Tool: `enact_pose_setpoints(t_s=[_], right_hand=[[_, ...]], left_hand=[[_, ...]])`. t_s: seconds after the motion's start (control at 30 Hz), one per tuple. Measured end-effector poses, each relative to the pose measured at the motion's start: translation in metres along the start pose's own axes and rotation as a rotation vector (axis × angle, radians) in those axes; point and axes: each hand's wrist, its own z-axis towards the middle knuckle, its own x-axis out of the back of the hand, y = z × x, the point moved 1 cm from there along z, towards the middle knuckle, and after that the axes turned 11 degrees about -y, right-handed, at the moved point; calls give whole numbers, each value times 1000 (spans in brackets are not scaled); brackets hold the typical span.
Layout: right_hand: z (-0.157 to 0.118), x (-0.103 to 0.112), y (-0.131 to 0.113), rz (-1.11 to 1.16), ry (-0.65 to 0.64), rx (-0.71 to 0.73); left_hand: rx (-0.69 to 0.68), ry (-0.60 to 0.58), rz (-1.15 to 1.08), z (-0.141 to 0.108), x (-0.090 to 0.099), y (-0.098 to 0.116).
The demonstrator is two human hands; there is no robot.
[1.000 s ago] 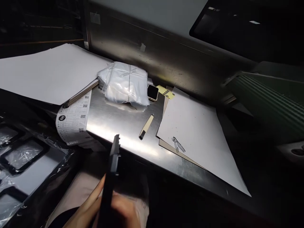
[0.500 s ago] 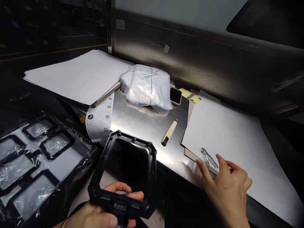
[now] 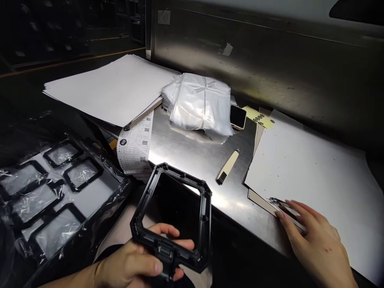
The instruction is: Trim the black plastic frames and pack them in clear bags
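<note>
Gripping a black plastic frame point(image 3: 207, 224) with an open hexagon-like centre, the left hand point(image 3: 132, 264) has its fingers curled closed around the lower bar, with the thumb across the front. The frame stands tilted in front of the table's near edge, its upper part overlapping the steel in this view. The right hand point(image 3: 318, 248) lies well apart at the right, fingers extended and loosely spread, not closed. They cover most of a metal nail clipper point(image 3: 277, 203) on a white sheet point(image 3: 309, 168), and the fingertips sit at or just above it, though whether they touch it is hard to tell. A brown card point(image 3: 258, 202) shows beneath the sheet, and a yellow label point(image 3: 259, 118) with printed digits lies at its far corner. On the steel table point(image 3: 192, 160) sit a cream-handled tool point(image 3: 228, 166) with a black tip, a smartwatch point(image 3: 238, 117), and a white bagged pack point(image 3: 199, 104) tied with string. Farther left, a printed sheet with QR codes point(image 3: 135, 144) curls over the table edge beneath a stack of white paper point(image 3: 105, 90). Below it, more black frames point(image 3: 82, 174) lie in clear plastic wrap point(image 3: 57, 200).
</note>
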Motion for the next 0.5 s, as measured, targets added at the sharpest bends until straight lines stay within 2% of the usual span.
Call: enact_pose_setpoints(t_s=[0.1,0.27,0.4,0.5], right_hand=[[0,0,6,-19,-42,-43],[-2,-8,11,-68,2,-130],[-2,-8,7,-93,5,-191],[1,-6,0,-106,-27,-241]], left_hand=[[27,34,-59,1,-1,1],[101,12,-78,-3,-3,4],[137,-22,-73,-3,-4,5],[154,11,-63,-2,-5,5]])
